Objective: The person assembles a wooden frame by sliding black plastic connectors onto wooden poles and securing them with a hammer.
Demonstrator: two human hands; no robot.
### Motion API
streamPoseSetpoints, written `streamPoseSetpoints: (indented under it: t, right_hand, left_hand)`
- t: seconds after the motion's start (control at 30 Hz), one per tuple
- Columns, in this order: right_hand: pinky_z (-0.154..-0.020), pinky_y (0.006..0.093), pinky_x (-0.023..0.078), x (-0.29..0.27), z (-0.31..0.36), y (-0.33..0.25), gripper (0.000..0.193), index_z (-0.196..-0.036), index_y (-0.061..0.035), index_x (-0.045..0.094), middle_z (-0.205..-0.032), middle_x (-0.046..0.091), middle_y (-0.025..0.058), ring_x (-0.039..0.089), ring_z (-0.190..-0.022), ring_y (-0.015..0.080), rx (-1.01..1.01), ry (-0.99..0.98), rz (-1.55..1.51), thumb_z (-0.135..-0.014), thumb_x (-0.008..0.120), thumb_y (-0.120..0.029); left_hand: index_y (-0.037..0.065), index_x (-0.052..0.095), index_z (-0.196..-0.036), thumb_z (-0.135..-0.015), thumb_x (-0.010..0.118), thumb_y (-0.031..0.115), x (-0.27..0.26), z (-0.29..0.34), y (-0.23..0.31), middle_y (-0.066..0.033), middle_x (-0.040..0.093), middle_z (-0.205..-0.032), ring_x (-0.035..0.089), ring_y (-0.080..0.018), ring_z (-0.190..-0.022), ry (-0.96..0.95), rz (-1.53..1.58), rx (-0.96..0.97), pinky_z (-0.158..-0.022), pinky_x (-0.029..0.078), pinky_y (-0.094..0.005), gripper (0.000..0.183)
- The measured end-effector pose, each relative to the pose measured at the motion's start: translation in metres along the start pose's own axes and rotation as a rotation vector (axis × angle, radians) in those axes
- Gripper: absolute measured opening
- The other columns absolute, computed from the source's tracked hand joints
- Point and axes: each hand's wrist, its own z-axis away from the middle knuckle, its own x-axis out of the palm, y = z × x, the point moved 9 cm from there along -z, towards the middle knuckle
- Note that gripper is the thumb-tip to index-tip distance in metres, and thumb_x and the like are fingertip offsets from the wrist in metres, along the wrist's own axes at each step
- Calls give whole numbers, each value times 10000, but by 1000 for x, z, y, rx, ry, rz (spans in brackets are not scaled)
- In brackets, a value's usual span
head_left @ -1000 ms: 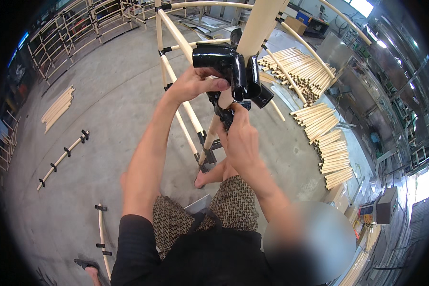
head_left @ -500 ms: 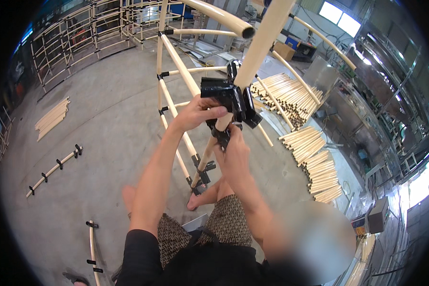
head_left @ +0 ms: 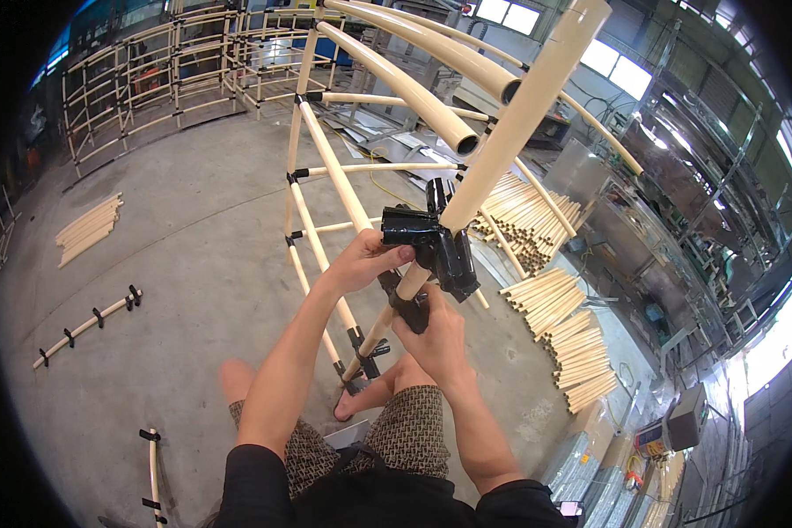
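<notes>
A cream-coloured pipe (head_left: 510, 132) stands tilted in front of me, its upper end leaning away to the right. Black pipe joints with several sockets, the upper joint (head_left: 453, 255) and a lower joint (head_left: 408, 308), sit around it. My left hand (head_left: 365, 264) is closed on the upper joint's left side, thumb in front and fingers partly hidden behind it. Just below, my right hand (head_left: 436, 339) wraps round the lower joint; its fingertips are partly hidden. Further down, more black joints (head_left: 367, 348) sit on the same pipe near my foot.
A frame of cream pipes (head_left: 334, 158) rises ahead, with open pipe ends (head_left: 466, 141) sticking out toward me. Stacked pipes (head_left: 559, 304) lie on the right. On the left floor are a pipe with black joints (head_left: 88, 326) and a small pipe bundle (head_left: 90, 229). Finished-looking racks (head_left: 176, 79) stand behind.
The view has tilted up and shifted, so both hands and the joints appear lower. More of the pipe's upper end shows. Both hands keep hold of the same joints.
</notes>
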Motion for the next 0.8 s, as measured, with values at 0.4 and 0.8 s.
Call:
streamPoseSetpoints:
  t: [0.4, 0.8]
  right_hand:
    - [-571, 447, 533, -2, -11, -11, 319, -941, -6, 635, -671, 671, 166, 677, -618, 373, -126, 124, 31, -776, 778, -239]
    - [-745, 295, 566, -119, -29, 5, 440, -1141, 28, 683, -884, 749, 105, 728, -797, 172, 1, -355, -157, -770, 856, -135]
  left_hand:
    - [-9, 666, -1163, -932, 743, 184, 22, 9, 1, -64, 698, -1069, 656, -159, -965, 151, 288, -97, -892, 527, -345, 310]
    - [4, 609, -1195, -909, 767, 135, 33, 7, 4, -71, 699, -1053, 682, -163, -902, 238, 314, -100, -770, 581, -329, 352]
